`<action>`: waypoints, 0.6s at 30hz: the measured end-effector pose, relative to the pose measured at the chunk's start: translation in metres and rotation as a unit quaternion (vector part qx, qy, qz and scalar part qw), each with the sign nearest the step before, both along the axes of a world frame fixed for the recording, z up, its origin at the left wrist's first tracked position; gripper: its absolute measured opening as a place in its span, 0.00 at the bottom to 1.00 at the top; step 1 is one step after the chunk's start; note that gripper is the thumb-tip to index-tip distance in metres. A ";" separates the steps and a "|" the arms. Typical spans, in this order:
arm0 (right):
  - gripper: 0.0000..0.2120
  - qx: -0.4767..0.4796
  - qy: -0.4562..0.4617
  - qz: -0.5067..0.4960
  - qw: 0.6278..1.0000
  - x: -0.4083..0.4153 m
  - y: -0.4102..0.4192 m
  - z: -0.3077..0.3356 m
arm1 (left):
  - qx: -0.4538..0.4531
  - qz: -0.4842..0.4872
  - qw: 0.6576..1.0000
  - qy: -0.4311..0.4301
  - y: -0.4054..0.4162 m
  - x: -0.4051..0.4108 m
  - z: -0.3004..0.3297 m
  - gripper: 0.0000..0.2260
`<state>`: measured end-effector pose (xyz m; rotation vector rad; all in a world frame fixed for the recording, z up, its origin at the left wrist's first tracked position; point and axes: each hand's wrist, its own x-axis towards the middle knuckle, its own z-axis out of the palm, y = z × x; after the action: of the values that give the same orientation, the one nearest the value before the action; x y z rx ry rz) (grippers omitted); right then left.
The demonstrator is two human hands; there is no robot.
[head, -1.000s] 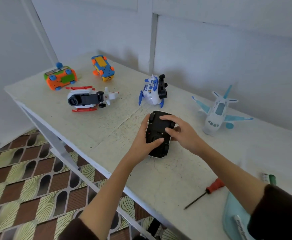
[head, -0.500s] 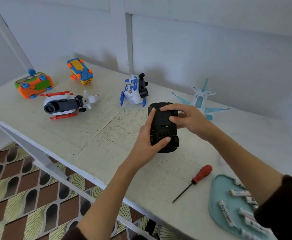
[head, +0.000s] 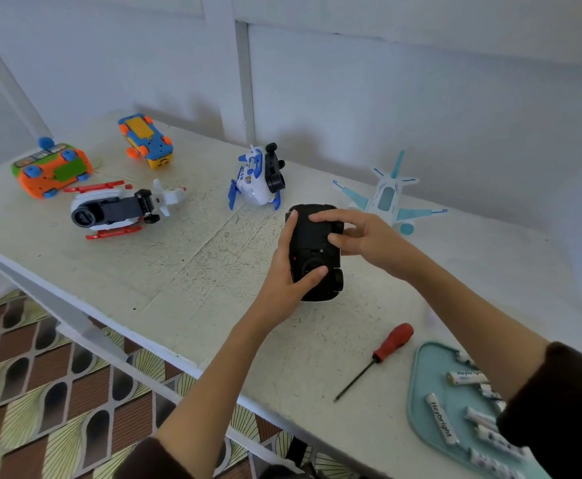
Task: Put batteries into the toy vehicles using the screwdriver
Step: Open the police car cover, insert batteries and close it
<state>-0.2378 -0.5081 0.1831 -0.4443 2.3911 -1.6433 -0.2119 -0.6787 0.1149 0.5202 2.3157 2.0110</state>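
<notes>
A black toy car (head: pixel 313 243) lies upside down on the white table (head: pixel 185 271), its underside facing up. My left hand (head: pixel 287 274) grips its near left side, thumb across the underside. My right hand (head: pixel 362 236) holds the far right side, with fingers lying on the battery-cover area. A red-handled screwdriver (head: pixel 382 354) lies on the table to the near right. A light blue tray (head: pixel 420 402) at the near right corner holds several white batteries (head: pixel 440 418).
Other toys stand on the table: an orange-green car (head: pixel 52 169), an orange-blue car (head: pixel 146 140), a white helicopter with red skids (head: pixel 116 209), a white-blue toy (head: pixel 258 178), and a pale blue airplane (head: pixel 388 198). A patterned floor lies beyond the left table edge.
The camera view has shifted to the right, bringing the battery tray into sight. My right fingers have moved slightly across the car's underside. The car stays between both hands.
</notes>
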 end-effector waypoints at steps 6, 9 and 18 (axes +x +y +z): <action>0.19 0.190 0.074 0.038 0.978 0.019 0.029 0.002 | -0.002 0.048 0.999 0.006 -0.007 -0.006 -0.014 0.38; 0.14 0.293 0.060 0.097 0.949 0.036 0.042 -0.004 | -0.020 0.073 0.997 -0.004 -0.007 -0.003 -0.022 0.39; 0.12 0.423 0.077 0.185 0.884 0.072 0.057 -0.025 | -0.023 0.090 0.996 0.012 -0.004 -0.001 -0.028 0.37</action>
<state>-0.1655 -0.4514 0.1581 -0.7912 2.6099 -0.3330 -0.2130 -0.6830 0.0872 0.3470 2.4992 2.0287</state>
